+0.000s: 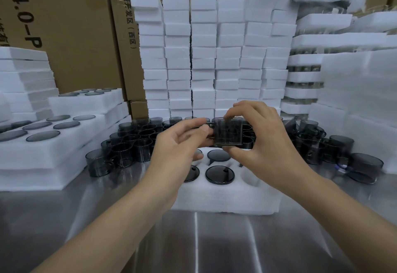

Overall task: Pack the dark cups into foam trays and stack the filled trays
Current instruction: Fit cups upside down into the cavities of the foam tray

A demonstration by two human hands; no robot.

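A dark see-through cup (228, 131) hangs in the air above a white foam tray (227, 197) in the middle of the steel table. My right hand (261, 141) grips the cup from the right, thumb below and fingers over its top. My left hand (182, 141) pinches the cup's small handle on the left side. Several holes of the tray hold dark cups (219, 174); the right-hand holes (250, 177) show bare foam. My left wrist hides part of the tray.
Loose dark cups (129, 143) crowd the table behind the tray, left and right (335, 148). Filled foam trays (49, 143) are stacked at the left. Tall stacks of white foam blocks (204, 57) and cardboard boxes (71, 25) stand behind. Bare steel table (193, 240) lies in front.
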